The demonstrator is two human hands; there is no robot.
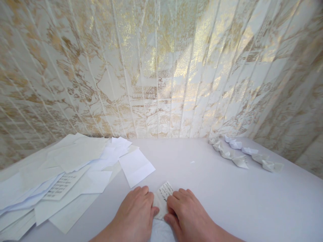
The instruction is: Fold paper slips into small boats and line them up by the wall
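Note:
A small folded piece of paper [161,201] with handwriting on its upper part lies at the near edge of the white table, between my hands. My left hand [137,210] grips its left side, fingers curled and thumb pressed on the paper. On the right side my right hand [185,210] holds it with bent fingers, the thumb near the lower edge. Both palms are hidden from view. Just beyond my left hand lies a blank white sheet [137,167].
A spread pile of loose papers [75,151], some handwritten, covers the table's left side. Several small folded paper boats [236,145] stand in two rows at the back right. A tiny paper scrap [192,162] lies mid-table. Patterned curtains [161,74] hang behind the table [252,201].

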